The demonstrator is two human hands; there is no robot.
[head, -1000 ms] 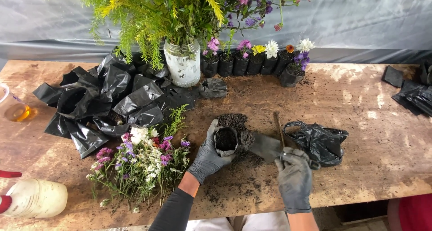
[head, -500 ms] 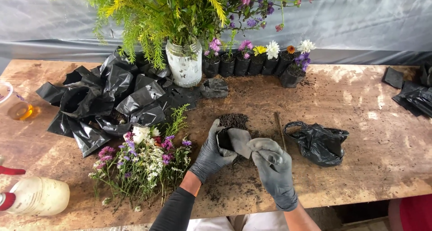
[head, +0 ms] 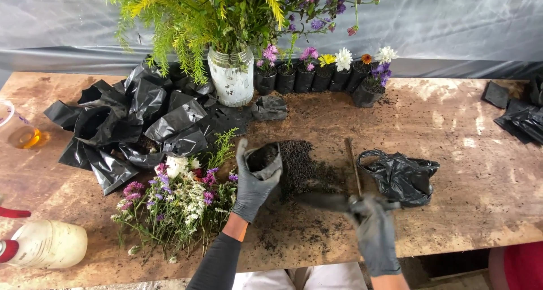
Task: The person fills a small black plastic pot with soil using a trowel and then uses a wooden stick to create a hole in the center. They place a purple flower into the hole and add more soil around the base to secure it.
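Note:
My left hand (head: 250, 186), in a grey glove, grips a small black planting bag (head: 263, 159) filled with dark soil and holds it tilted, just left of a loose soil pile (head: 300, 163) on the wooden table (head: 464, 171). My right hand (head: 374, 229), also gloved, is closed on the handle of a small trowel (head: 323, 201). Its blade points left, low over the table below the soil pile. A heap of cut flowers (head: 181, 197) in pink, white and purple lies directly left of my left hand.
A thin stick (head: 354, 167) and a crumpled black bag (head: 399, 177) lie right of the soil. Empty black bags (head: 130, 123) pile up at the left. At the back stand a jar of greenery (head: 230, 79) and several small flower pots (head: 322, 78). A white bottle (head: 45, 246) lies front left.
My left hand lifted the small bag up and left and tilted it. My right hand drew the trowel away from the bag, down and to the right.

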